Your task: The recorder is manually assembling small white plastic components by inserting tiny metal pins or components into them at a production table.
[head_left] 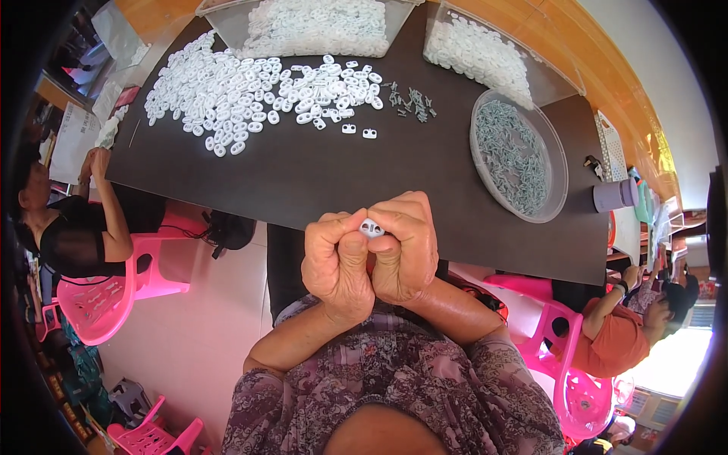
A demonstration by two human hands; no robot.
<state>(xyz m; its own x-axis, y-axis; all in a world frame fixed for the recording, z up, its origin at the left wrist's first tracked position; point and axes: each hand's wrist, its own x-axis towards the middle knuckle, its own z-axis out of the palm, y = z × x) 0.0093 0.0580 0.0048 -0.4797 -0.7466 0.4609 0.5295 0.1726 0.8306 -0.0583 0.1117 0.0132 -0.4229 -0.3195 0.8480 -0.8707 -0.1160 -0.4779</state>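
Note:
Just past the near edge of the dark table, both my hands meet at chest height. Between their thumbs and fingers they pinch a small white plastic piece with two holes. My left hand is closed on its left side. My right hand curls around its right side, with the thumb below. The fingers cover most of the piece. Farther off lie a large pile of white oval pieces and a smaller heap of white two-holed pieces. Some small grey-green pins lie beside them.
A round clear tub of grey-green pins sits at the right. Two clear boxes of white pieces stand at the back. A lidded cup is at the right edge. Other people sit left and right on pink chairs.

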